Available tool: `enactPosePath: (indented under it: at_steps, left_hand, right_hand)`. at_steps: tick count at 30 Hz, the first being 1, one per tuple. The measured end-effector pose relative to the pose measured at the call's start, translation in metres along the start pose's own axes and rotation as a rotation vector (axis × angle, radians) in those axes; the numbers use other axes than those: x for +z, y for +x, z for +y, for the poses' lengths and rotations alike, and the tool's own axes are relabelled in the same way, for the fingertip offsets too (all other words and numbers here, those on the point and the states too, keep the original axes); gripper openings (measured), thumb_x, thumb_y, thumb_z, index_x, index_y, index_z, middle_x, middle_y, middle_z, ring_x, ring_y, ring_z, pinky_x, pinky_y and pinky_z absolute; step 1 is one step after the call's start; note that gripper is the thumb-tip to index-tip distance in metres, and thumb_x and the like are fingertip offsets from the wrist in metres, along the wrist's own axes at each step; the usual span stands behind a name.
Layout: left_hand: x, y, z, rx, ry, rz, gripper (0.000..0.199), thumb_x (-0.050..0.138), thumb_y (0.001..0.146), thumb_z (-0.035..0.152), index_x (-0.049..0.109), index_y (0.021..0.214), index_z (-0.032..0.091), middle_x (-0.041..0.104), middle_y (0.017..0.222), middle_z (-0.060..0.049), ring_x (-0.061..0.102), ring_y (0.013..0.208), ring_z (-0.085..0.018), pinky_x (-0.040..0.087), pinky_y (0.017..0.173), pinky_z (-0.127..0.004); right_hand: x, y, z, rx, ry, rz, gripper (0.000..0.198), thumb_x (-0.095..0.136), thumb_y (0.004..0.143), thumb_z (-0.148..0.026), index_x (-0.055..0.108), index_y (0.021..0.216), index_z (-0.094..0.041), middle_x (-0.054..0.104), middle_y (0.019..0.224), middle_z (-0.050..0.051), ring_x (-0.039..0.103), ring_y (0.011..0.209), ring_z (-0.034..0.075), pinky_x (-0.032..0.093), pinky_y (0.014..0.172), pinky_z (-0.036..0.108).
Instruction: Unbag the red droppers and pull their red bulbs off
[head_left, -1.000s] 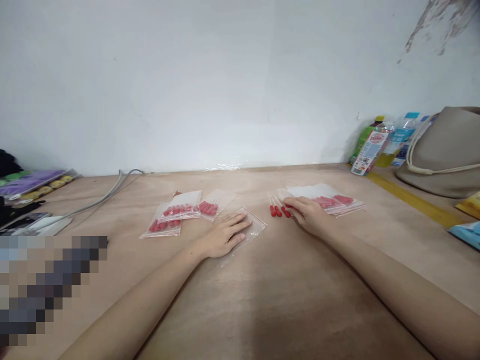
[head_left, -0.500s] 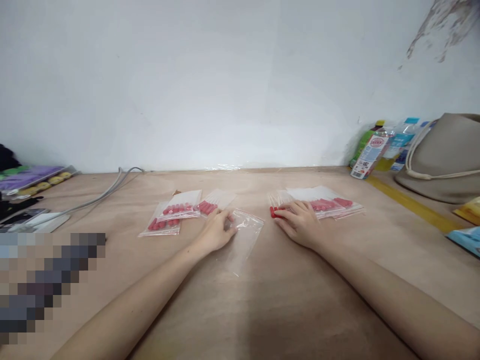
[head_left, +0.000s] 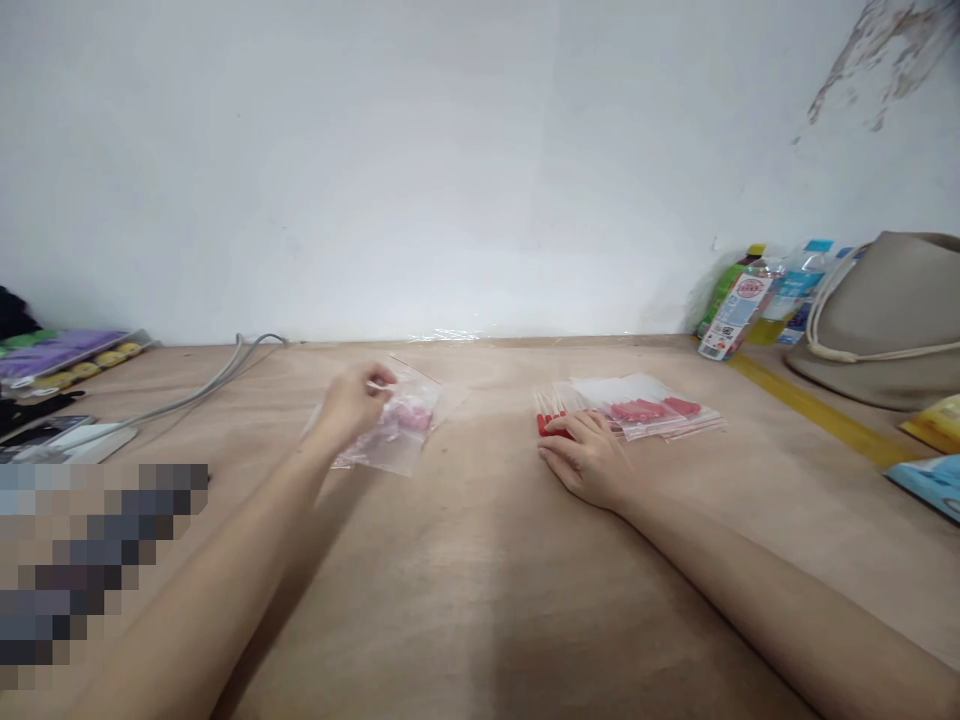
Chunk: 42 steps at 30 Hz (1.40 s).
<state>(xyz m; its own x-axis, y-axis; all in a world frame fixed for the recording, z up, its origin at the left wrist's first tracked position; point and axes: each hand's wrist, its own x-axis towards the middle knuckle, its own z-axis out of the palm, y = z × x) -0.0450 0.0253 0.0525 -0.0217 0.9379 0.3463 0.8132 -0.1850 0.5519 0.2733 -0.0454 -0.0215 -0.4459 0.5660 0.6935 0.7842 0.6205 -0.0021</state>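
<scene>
My left hand (head_left: 360, 402) pinches a clear zip bag (head_left: 391, 450), lifted over other bags with red contents (head_left: 411, 412) at the left. The held bag is see-through, and red shows behind it. On the right, my right hand (head_left: 592, 462) rests on the table with loosely bent fingers. Its fingertips touch a small row of thin pale sticks with red ends (head_left: 550, 422); part of the row is hidden under the fingers. Beside that hand lie filled clear bags (head_left: 641, 412) holding more red-ended pieces.
Drink bottles (head_left: 739, 310) and a beige hat (head_left: 885, 320) stand at the back right, near a yellow strip (head_left: 810, 410). A blue packet (head_left: 930, 485) is at the right edge. A grey cable (head_left: 202, 388) and a purple pack (head_left: 67, 355) lie at the left.
My left hand has moved left and away from me, carrying the clear bag from the middle to over the left bags. My right hand stays by the sticks, its fingers slightly more bent.
</scene>
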Motion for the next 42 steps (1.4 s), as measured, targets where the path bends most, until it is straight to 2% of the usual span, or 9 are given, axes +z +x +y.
enactPosePath:
  at_steps: [4, 7, 12, 16, 18, 26, 32, 38, 42]
  left_hand:
    - [-0.029, 0.019, -0.039, -0.057, 0.295, 0.118, 0.016, 0.056, 0.065, 0.021, 0.060, 0.081, 0.020, 0.061, 0.087, -0.004, 0.058, 0.080, -0.021, 0.044, 0.071, -0.031]
    - [-0.030, 0.017, -0.040, 0.114, 0.442, 0.171, 0.018, 0.054, 0.069, 0.027, 0.061, 0.085, 0.019, 0.055, 0.103, -0.009, 0.052, 0.099, -0.026, 0.041, 0.085, -0.038]
    - [-0.015, -0.004, -0.002, 0.624, 0.533, -0.221, 0.024, 0.050, 0.069, 0.023, 0.062, 0.090, 0.022, 0.053, 0.115, -0.006, 0.048, 0.108, -0.022, 0.028, 0.100, -0.039]
    - [0.009, -0.017, 0.006, 0.668, 0.711, -0.302, 0.049, 0.051, 0.062, 0.012, 0.055, 0.111, 0.020, 0.047, 0.128, -0.009, 0.034, 0.124, -0.026, 0.010, 0.106, -0.048]
    - [0.021, -0.021, 0.003, 0.686, 0.727, -0.301, 0.045, 0.047, 0.068, 0.009, 0.055, 0.111, 0.018, 0.047, 0.128, -0.010, 0.033, 0.125, -0.024, 0.010, 0.106, -0.047]
    - [0.052, -0.049, 0.028, 0.771, 0.450, -0.218, 0.036, 0.038, 0.087, 0.027, 0.045, 0.122, 0.023, 0.055, 0.120, -0.008, 0.046, 0.114, -0.025, 0.014, 0.104, -0.053]
    - [0.072, -0.065, 0.036, 0.716, 0.067, -0.269, 0.044, 0.041, 0.086, 0.023, 0.034, 0.129, 0.021, 0.049, 0.126, -0.008, 0.046, 0.115, -0.020, 0.037, 0.098, -0.038]
    - [0.081, -0.064, 0.036, 0.676, -0.088, -0.242, 0.014, 0.042, 0.086, 0.020, 0.052, 0.095, 0.019, 0.058, 0.105, -0.006, 0.056, 0.096, -0.017, 0.046, 0.084, -0.032]
    - [0.082, -0.060, 0.036, 0.662, -0.101, -0.243, 0.014, 0.040, 0.087, 0.021, 0.053, 0.082, 0.018, 0.059, 0.101, -0.007, 0.056, 0.093, -0.018, 0.046, 0.082, -0.032]
  right_hand:
    - [0.000, 0.000, 0.000, 0.006, 0.010, -0.025, 0.015, 0.049, 0.083, -0.021, 0.064, 0.081, -0.022, 0.060, 0.089, 0.005, 0.051, 0.083, 0.018, 0.034, 0.078, 0.035]
    - [0.001, 0.000, 0.000, 0.004, 0.015, -0.023, 0.015, 0.049, 0.083, -0.021, 0.064, 0.080, -0.022, 0.060, 0.089, 0.005, 0.051, 0.084, 0.018, 0.034, 0.078, 0.035]
    - [0.001, -0.001, 0.001, 0.003, 0.007, -0.030, 0.015, 0.049, 0.083, -0.021, 0.064, 0.080, -0.021, 0.060, 0.090, 0.005, 0.051, 0.083, 0.018, 0.034, 0.078, 0.035]
    - [0.001, -0.001, 0.001, 0.002, 0.010, -0.025, 0.015, 0.049, 0.083, -0.021, 0.064, 0.080, -0.021, 0.060, 0.089, 0.005, 0.051, 0.083, 0.018, 0.033, 0.078, 0.036]
    - [0.002, -0.001, 0.001, 0.000, 0.013, -0.020, 0.015, 0.049, 0.083, -0.021, 0.064, 0.080, -0.021, 0.060, 0.089, 0.005, 0.051, 0.083, 0.018, 0.033, 0.077, 0.035]
    - [-0.001, 0.002, -0.001, -0.013, 0.027, -0.036, 0.015, 0.049, 0.082, -0.020, 0.063, 0.081, -0.022, 0.060, 0.083, 0.004, 0.050, 0.081, 0.017, 0.033, 0.077, 0.034]
    - [0.004, 0.009, -0.015, -0.047, 0.040, -0.053, 0.013, 0.051, 0.081, -0.021, 0.062, 0.087, -0.022, 0.061, 0.078, 0.003, 0.049, 0.080, 0.017, 0.031, 0.077, 0.034]
    - [0.017, 0.022, -0.027, -0.071, 0.038, -0.047, 0.020, 0.053, 0.080, -0.027, 0.062, 0.097, -0.023, 0.060, 0.078, 0.003, 0.049, 0.079, 0.018, 0.031, 0.075, 0.034]
    - [0.020, 0.023, -0.026, -0.046, 0.086, -0.037, 0.023, 0.056, 0.078, -0.032, 0.062, 0.098, -0.023, 0.059, 0.080, 0.004, 0.050, 0.078, 0.018, 0.034, 0.076, 0.035]
